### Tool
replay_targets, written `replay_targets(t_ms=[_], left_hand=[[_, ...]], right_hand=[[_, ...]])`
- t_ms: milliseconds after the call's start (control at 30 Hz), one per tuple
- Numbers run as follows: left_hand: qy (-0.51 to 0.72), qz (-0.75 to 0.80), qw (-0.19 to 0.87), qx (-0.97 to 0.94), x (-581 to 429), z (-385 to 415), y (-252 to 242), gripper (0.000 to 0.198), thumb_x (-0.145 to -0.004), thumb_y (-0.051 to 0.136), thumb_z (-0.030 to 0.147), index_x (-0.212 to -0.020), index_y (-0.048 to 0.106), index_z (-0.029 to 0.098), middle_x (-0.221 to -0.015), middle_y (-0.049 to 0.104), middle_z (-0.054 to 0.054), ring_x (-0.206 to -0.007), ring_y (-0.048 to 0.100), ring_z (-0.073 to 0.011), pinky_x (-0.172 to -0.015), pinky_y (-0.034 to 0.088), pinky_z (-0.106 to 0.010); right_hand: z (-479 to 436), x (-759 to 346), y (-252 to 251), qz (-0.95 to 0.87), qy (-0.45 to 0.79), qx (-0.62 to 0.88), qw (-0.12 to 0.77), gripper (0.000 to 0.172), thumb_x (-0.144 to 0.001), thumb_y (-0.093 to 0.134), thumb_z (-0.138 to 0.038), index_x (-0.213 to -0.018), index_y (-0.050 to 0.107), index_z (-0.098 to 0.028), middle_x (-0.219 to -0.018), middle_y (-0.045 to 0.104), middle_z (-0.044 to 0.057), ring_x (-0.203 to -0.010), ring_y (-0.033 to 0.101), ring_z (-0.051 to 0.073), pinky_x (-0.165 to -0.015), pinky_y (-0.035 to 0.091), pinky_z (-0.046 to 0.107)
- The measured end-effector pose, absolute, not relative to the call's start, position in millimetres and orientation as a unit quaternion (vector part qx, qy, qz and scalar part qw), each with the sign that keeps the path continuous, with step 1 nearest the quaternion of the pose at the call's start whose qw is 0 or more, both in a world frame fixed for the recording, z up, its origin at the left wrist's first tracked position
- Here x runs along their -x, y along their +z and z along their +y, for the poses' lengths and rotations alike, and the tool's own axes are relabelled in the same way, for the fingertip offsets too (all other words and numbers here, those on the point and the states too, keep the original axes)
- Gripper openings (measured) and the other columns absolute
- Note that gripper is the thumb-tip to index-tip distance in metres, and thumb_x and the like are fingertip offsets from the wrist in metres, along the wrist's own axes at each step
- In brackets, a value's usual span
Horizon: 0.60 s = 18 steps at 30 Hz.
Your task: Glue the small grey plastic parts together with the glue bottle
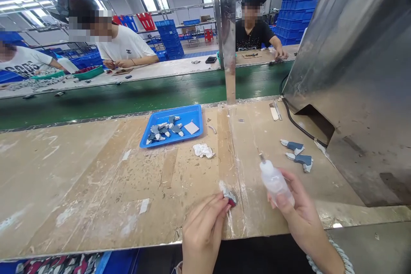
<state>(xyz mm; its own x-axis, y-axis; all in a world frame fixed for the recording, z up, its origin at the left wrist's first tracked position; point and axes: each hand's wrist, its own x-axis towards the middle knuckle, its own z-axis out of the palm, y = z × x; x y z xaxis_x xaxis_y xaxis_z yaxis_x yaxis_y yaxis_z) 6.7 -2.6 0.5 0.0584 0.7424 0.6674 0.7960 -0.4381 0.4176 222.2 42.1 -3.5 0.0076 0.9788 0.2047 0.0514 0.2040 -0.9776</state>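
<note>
1. Plastic bottle (276, 183), nozzle upward, is above the tabletop (128, 197); the right hand (298, 212) has its fingers wrapped around it.
2. Grey-and-red piece (230, 197) is pinched between fingertips of the left hand (203, 224).
3. Blue tray (199, 120) lies beyond.

A left hand (204, 224) partly hides a small gray-and-red piece (230, 197), as a right hand (300, 212) covers part of a translucent squeeze bottle (274, 181). The frame's bottom crops a blue bin (125, 262); its left edge, a white-shirted co-worker (24, 59).
</note>
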Motion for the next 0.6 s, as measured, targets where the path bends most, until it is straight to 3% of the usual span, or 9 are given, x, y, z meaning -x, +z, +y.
replay_targets(t_ms=[100,200,300,467,600], left_hand=[[-0.432,-0.519,0.021,0.737,-5,-7,-1,0.019,-0.092,0.063,0.004,-0.101,0.071,0.019,-0.098,0.078,-0.006,-0.094,0.075,-0.0197,-0.085,0.063,-0.031],[-0.429,-0.521,0.02,0.738,-7,-11,-1,0.02,-0.09,0.065,0.002,-0.099,0.071,0.018,-0.102,0.077,-0.008,-0.097,0.075,-0.0209,-0.084,0.064,-0.031],[-0.444,-0.517,0.026,0.732,-9,-12,0,0.021,-0.089,0.065,0.001,-0.097,0.072,0.018,-0.101,0.078,-0.009,-0.096,0.075,-0.0216,-0.083,0.064,-0.032],[-0.449,-0.502,0.007,0.739,-9,-11,1,0.024,-0.087,0.064,-0.003,-0.098,0.072,0.016,-0.105,0.077,-0.011,-0.101,0.074,-0.022,-0.086,0.064,-0.033],[-0.451,-0.504,0.007,0.737,-9,-12,0,0.026,-0.086,0.065,-0.004,-0.099,0.072,0.017,-0.105,0.077,-0.009,-0.101,0.074,-0.0207,-0.086,0.063,-0.032]], right_hand=[[47,-218,-5,-0.466,0.505,0.443,0.575,0.037,-0.077,0.082,-0.041,-0.107,0.069,-0.024,-0.085,0.069,0.003,-0.064,0.06,0.015,-0.057,0.051,0.024],[50,-213,-4,-0.329,0.572,0.419,0.623,0.03,-0.08,0.076,-0.047,-0.096,0.068,-0.023,-0.076,0.061,0.001,-0.059,0.053,0.014,-0.05,0.047,0.025],[49,-208,2,-0.263,0.577,0.43,0.643,0.034,-0.082,0.069,-0.055,-0.084,0.065,-0.022,-0.084,0.057,0.003,-0.065,0.055,0.015,-0.051,0.047,0.025],[42,-197,2,-0.37,0.489,0.432,0.662,0.031,-0.077,0.078,-0.048,-0.084,0.063,-0.022,-0.083,0.062,0.004,-0.072,0.059,0.017,-0.057,0.049,0.024],[32,-194,-5,-0.429,0.446,0.426,0.66,0.024,-0.082,0.077,-0.041,-0.088,0.064,-0.022,-0.083,0.064,0.003,-0.076,0.061,0.017,-0.064,0.052,0.025]])
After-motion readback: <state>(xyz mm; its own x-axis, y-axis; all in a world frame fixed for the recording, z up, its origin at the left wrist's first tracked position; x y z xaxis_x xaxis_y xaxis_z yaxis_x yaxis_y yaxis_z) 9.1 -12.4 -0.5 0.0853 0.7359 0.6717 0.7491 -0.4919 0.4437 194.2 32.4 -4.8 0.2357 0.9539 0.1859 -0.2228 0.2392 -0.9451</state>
